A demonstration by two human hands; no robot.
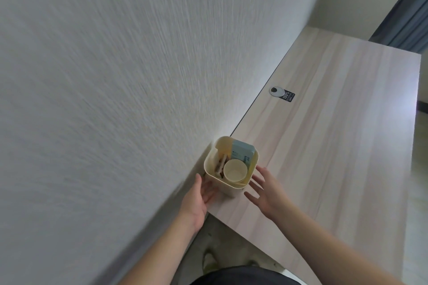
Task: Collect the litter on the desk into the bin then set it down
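A small cream bin (pixel 223 186) stands on the near left corner of the light wooden desk (pixel 335 146), close to the wall. Inside it are a paper cup (pixel 235 171), a pale blue box (pixel 243 154) and a brownish wrapper (pixel 220 164). My left hand (pixel 201 194) is open at the bin's left side, fingers spread near or against its wall. My right hand (pixel 264 188) is open just right of the bin, fingers apart and not gripping it.
A textured grey wall (pixel 115 76) runs along the desk's left edge. A round metal cable grommet (pixel 276 90) and a black sticker (pixel 288 96) sit near the desk's back edge. Floor and my feet (pixel 210 259) show below the desk's near edge.
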